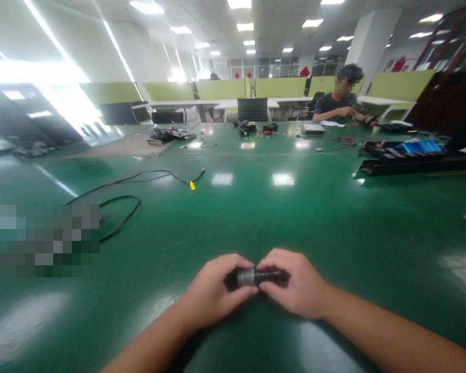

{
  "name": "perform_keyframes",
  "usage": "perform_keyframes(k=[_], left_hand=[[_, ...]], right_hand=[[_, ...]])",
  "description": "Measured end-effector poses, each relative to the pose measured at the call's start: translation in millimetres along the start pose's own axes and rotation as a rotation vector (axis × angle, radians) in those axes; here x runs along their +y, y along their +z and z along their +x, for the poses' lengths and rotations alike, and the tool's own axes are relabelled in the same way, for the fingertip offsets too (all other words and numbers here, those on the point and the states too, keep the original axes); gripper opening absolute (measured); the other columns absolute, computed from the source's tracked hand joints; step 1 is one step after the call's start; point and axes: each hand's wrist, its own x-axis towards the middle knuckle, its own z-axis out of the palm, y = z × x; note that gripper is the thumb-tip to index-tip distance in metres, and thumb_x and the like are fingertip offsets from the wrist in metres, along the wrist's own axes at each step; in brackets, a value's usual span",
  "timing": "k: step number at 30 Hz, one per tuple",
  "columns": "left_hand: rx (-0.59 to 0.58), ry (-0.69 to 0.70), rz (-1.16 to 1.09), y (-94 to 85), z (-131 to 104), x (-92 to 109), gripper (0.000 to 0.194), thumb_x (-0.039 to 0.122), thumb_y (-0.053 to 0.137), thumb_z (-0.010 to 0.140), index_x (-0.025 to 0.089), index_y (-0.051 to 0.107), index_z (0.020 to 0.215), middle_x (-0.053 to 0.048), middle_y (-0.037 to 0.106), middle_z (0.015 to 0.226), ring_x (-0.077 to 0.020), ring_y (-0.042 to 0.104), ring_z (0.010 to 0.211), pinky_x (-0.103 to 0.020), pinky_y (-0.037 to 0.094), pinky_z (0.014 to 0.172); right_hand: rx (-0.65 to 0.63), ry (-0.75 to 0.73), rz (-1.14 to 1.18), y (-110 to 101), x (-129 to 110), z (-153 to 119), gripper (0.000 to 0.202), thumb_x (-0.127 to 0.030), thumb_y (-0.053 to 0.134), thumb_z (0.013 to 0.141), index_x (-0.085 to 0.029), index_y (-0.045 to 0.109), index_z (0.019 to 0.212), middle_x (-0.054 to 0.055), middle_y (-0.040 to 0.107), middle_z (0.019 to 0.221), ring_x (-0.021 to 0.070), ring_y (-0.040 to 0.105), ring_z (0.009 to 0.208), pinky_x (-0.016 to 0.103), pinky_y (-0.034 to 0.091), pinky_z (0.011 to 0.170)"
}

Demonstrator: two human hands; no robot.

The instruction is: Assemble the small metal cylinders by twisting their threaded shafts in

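Observation:
A small cylindrical part, silver-grey at its left and black with a thin shaft toward the right, lies sideways between my hands, low over the green table. My left hand is curled round its silver end, thumb below and fingers above. From the other side, my right hand pinches the black section near the middle, with the thin shaft pointing into its palm. The fingertips of both hands nearly meet.
A black cable with a yellow tag loops at the left, beside a blurred-out patch. Black rails with a blue piece lie at the right. Electronic parts sit farther back. A person works across the table.

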Motion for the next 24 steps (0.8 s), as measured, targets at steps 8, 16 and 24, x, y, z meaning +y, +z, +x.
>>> perform_keyframes(k=[8,16,24], left_hand=[[0.000,0.012,0.022,2.8,1.1,2.1,0.024,0.032,0.073,0.081,0.023,0.064,0.101,0.001,0.068,0.089,-0.0160,0.063,0.081,-0.028,0.045,0.074],[0.018,0.011,0.059,3.9,0.0,1.3,0.022,0.032,0.071,0.082,0.024,0.065,0.101,0.001,0.068,0.089,-0.0160,0.062,0.081,-0.028,0.044,0.073],[0.036,0.009,0.115,5.5,0.4,1.7,0.021,0.033,0.071,0.083,0.025,0.064,0.101,0.001,0.068,0.087,-0.0171,0.062,0.080,-0.029,0.044,0.074]], right_hand=[[-0.049,0.017,-0.042,0.5,2.3,1.3,0.011,-0.015,0.070,0.079,-0.018,0.070,0.089,0.002,0.067,0.081,0.0151,0.060,0.073,0.026,0.043,0.068],[-0.034,0.013,-0.050,1.1,4.4,1.5,0.008,-0.015,0.070,0.080,-0.019,0.072,0.087,0.002,0.068,0.080,0.0150,0.061,0.073,0.026,0.043,0.068],[-0.032,0.071,-0.049,-2.0,1.5,3.7,0.006,-0.016,0.071,0.079,-0.018,0.074,0.084,0.001,0.069,0.077,0.0151,0.061,0.070,0.026,0.043,0.066]])
